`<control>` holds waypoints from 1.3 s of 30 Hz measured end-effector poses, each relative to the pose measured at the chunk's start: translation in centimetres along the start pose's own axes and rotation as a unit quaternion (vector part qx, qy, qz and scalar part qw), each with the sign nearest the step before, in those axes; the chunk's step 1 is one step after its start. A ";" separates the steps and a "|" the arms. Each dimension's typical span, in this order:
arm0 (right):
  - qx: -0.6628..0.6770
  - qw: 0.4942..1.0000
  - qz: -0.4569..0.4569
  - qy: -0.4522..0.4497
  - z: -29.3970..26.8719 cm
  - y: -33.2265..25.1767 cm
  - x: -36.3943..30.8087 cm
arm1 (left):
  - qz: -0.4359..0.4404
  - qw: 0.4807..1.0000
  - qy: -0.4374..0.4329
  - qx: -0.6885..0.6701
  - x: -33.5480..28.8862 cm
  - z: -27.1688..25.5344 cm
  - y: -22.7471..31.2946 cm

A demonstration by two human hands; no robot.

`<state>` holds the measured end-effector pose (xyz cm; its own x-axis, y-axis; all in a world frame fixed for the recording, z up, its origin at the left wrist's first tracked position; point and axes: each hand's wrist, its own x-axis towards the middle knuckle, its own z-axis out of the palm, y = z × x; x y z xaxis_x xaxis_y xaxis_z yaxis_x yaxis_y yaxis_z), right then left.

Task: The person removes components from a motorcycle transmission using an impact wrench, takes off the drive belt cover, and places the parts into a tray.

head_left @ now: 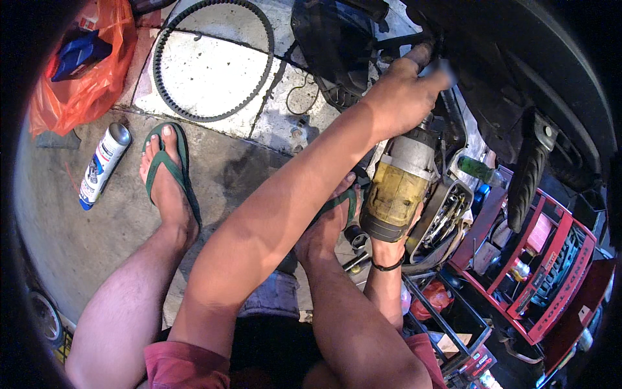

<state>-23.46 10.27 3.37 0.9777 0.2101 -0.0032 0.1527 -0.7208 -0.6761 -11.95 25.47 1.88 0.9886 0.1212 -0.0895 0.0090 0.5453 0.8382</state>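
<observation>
My right hand [415, 217] is closed on a yellow and grey impact wrench [396, 188]. The tool's body covers most of that hand, and a black band circles the wrist. The wrench's nose points up toward dark vehicle parts. Across the view reaches my left arm, its hand [408, 94] just beyond the nose, beside a black arm-like part [451, 120]. The fingers of that hand are curled, but what lies in them is hidden. Black bodywork [564, 58] of the vehicle hangs over the right side.
A toothed drive belt [157, 61] lies on white tiles at the back. Left of my sandalled feet are a spray can [103, 165] and an orange plastic bag [107, 84]. To the right stand a tray of metal tools [424, 236] and a red toolbox [534, 327].
</observation>
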 end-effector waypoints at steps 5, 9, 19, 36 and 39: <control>0.007 0.999 0.038 -0.011 -0.2 0.7 0.1 | -0.050 0.998 0.035 -0.013 -0.1 0.7 0.2; 0.043 0.997 0.061 -0.014 -0.1 1.5 -0.1 | -0.047 0.995 0.029 -0.085 -0.2 0.9 0.5; 0.032 0.999 -0.024 0.035 1.5 2.8 0.3 | -0.054 0.994 0.044 -0.089 0.9 0.6 -0.2; 0.234 0.961 0.138 0.043 0.8 -0.5 2.8 | -0.044 0.990 0.014 -0.130 1.2 0.1 -0.1; -0.008 0.998 -0.015 0.057 1.2 0.4 2.7 | -0.042 0.990 -0.009 -0.137 1.6 -0.4 0.2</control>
<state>-20.98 11.36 2.22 0.9827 0.1558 0.1001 0.1826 -0.7259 -0.6631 -10.42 26.07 1.72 0.9887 0.0526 -0.1407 0.0522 0.7582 0.6500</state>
